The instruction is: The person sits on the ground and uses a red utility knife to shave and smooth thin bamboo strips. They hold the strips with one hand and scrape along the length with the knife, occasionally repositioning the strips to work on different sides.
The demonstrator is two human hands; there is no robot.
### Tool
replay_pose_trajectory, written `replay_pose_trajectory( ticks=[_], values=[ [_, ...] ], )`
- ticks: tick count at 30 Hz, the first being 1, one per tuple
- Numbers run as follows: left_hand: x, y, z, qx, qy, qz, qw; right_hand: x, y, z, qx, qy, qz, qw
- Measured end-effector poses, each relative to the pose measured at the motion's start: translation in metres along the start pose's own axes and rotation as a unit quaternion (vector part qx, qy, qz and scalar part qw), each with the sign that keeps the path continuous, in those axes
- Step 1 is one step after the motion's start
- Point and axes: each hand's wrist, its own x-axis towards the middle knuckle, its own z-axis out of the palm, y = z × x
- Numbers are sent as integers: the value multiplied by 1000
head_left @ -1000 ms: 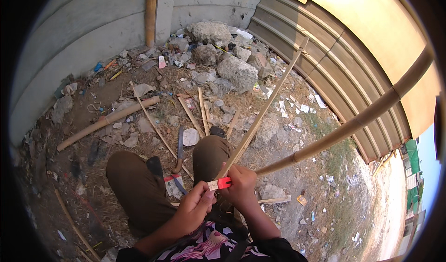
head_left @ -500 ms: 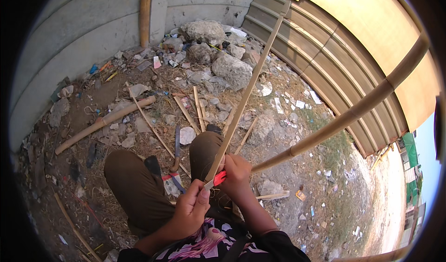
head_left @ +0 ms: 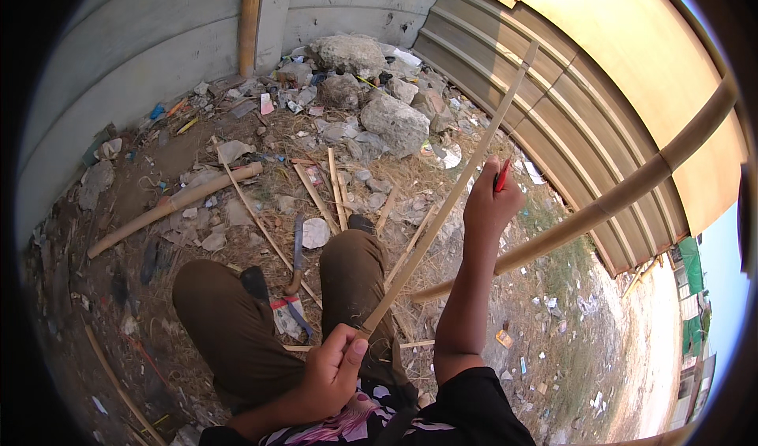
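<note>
My left hand point(head_left: 330, 372) is closed around the near end of a long bamboo strip point(head_left: 442, 215). The strip slants up and away to the right, its far tip in front of the ribbed panels. My right hand point(head_left: 493, 197) is stretched out beside the strip's farther half, closed on a small red-handled knife point(head_left: 503, 176). Only the red and black handle shows clearly; the blade is mostly hidden. Whether the right fingers also touch the strip, I cannot tell. Below the strip are my bent knees in brown trousers.
A machete point(head_left: 297, 250) lies between my feet, near a blue-and-red tool point(head_left: 294, 313). Split bamboo pieces point(head_left: 319, 196) and a bamboo pole point(head_left: 175, 203) lie on littered ground. Rocks point(head_left: 395, 122) sit by the wall. A thick bamboo pole point(head_left: 612, 201) slants across the right side.
My right hand has moved far forward and up along the strip with the knife, away from my left hand. The strip's far end has swung right and lower.
</note>
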Motion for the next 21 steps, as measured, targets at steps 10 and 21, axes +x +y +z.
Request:
replay_pose_trajectory(
  ticks=[10,21],
  values=[
    [9,18,-11,-29,16,2,999,-165,-29,-31,66,-336,-220,913],
    [6,10,-10,8,15,0,1000,-136,-23,-2,15,-176,-254,951]
  ],
)
